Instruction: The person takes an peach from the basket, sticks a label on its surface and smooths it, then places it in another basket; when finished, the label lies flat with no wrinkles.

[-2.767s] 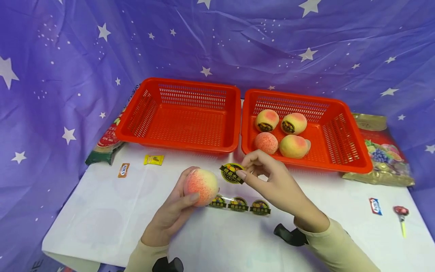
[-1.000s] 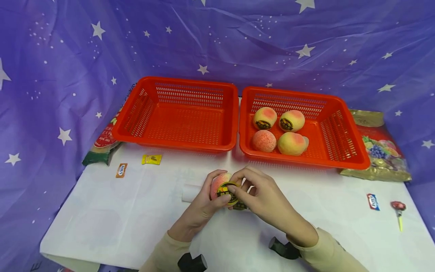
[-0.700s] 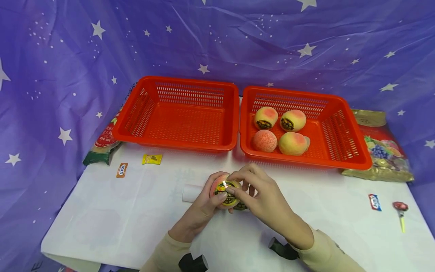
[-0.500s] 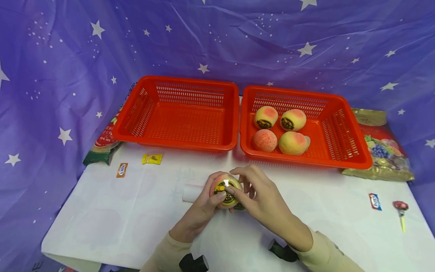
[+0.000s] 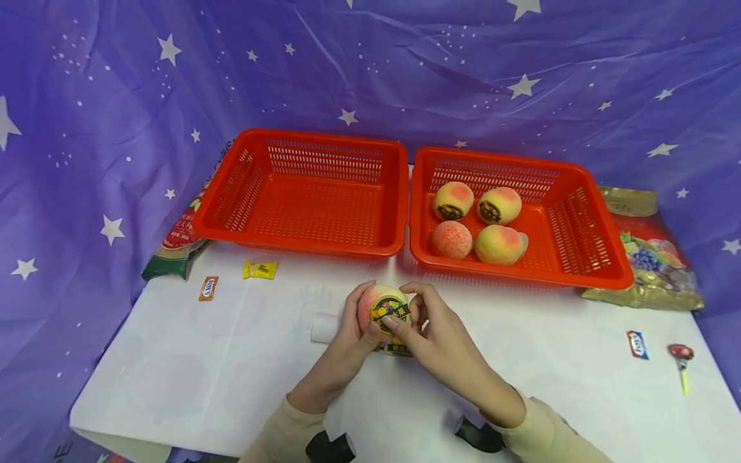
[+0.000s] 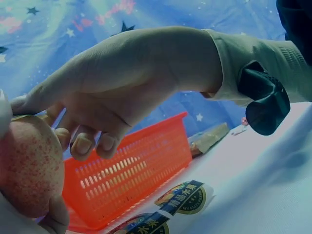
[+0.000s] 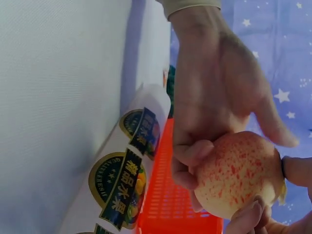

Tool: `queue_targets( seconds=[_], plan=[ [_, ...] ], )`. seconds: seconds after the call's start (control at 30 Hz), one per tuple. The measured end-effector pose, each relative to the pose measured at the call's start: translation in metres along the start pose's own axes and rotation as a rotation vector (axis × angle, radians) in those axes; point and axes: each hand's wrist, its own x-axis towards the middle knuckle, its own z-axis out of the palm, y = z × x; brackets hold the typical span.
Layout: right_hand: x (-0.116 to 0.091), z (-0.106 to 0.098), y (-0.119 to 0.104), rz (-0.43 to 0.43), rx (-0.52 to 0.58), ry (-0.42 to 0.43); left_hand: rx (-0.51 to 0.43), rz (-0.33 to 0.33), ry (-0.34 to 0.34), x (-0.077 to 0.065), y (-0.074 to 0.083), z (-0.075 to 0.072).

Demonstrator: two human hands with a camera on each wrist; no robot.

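Note:
A peach (image 5: 370,301) with a round black-and-gold fruit sticker (image 5: 386,306) on its near side is between the two hands in the head view. The left hand (image 5: 344,347) cups the peach from the left. From the right, the right hand (image 5: 437,337) has its thumb pressed on the sticker and its fingers around the peach's far side. In the right wrist view, the peach (image 7: 239,170) shows its speckled side, with the left hand's fingers around it. Below the hands lies a strip of stickers (image 7: 119,187), mostly hidden in the head view.
Behind stand two red baskets: the left basket (image 5: 298,247) has nothing in it, the right basket (image 5: 570,273) holds several peaches (image 5: 499,244). Wrapped candies (image 5: 260,270) and a lollipop (image 5: 680,352) lie on the white table (image 5: 191,373). A white roll end (image 5: 324,328) shows beside the left hand.
The sticker, held apart from the peach by the right hand earlier, now lies on it. Both hands came together, and the right thumb has slid over the sticker as the peach rose slightly.

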Motion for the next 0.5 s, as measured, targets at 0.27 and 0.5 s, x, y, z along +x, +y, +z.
queue_targets(
  seconds=[0.27,0.5],
  plan=[
    [-0.0015,0.0053,0.0063,-0.047,0.052,-0.059,-0.026,0.035,0.02,-0.0012,-0.0004,-0.0022],
    [-0.004,0.0057,0.0093,-0.012,0.125,-0.099,-0.015,-0.005,0.062,0.0011,-0.0004,0.0016]
  ],
)
